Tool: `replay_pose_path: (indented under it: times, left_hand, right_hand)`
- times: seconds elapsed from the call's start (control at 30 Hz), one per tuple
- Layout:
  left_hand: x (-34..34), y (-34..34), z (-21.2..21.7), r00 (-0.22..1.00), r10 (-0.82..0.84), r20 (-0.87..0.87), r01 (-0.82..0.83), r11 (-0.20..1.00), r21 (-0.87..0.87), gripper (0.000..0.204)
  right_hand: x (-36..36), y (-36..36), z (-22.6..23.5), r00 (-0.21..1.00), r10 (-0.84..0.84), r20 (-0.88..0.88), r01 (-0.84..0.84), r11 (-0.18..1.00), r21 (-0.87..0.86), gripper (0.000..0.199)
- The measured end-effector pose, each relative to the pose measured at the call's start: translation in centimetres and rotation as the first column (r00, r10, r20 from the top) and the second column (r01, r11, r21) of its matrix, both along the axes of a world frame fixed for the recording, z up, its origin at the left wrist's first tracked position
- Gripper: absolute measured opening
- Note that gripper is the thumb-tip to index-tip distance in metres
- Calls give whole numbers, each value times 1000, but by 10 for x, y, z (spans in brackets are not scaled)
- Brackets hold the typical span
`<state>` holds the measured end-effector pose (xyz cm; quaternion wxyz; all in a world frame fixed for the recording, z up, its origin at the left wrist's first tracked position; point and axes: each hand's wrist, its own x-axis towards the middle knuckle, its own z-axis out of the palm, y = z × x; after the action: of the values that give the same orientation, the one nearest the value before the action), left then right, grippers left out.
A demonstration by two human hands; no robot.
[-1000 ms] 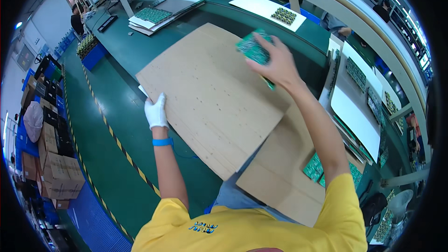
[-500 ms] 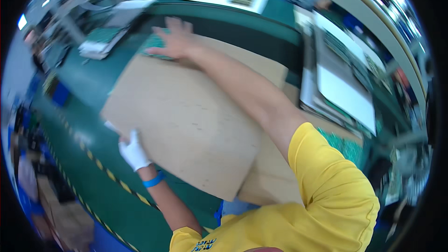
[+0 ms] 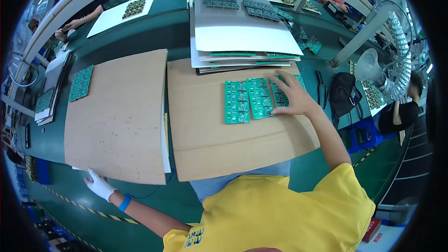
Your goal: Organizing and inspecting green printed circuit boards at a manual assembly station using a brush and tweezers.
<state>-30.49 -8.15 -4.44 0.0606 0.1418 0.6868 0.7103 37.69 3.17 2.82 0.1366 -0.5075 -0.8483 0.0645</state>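
Observation:
Green circuit board panels lie side by side on the right cardboard sheet. My bare right hand reaches over the panels at the right of this row. Its thumb and fingers span one circuit board panel from end to end, partly covering it. My left hand, in a white glove with bare fingertips, is at the near edge of the left cardboard sheet, fingers apart. Another panel rests at that sheet's far left corner.
Beyond the right sheet stands a stack of white boards carrying circuit panels. Another stack is at the left. A black pouch and a fume hose are at the right. Other people sit around the bench.
My view has swung right. My right hand has left the far left corner of the left cardboard and is now over the panels on the right sheet. The left hand stays at the cardboard's near edge.

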Motion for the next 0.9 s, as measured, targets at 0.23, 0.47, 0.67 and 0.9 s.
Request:
replay_pose_path:
  times: [0.23, 0.47, 0.67, 0.9]
  left_hand:
    - [244, -11, 92, 616, -152, -773, 134, 987, -87, 33]
    - [223, 7, 85, 580, -77, -811, 13, 996, -85, 36]
    - [114, -11, 61, 880, -30, -474, -252, 817, -519, 48]
    - [81, 3, -15, 947, -110, -302, 42, 974, -222, 60]
  right_hand:
    - [-32, 11, -3, 967, 240, 83, -241, 971, 2, 126]
    - [-77, 9, -13, 952, 269, 146, -267, 963, -29, 108]
    - [-88, 13, -29, 944, 327, -47, -319, 939, 129, 89]
    - [-139, 10, 14, 860, 331, -388, -373, 927, -37, 76]
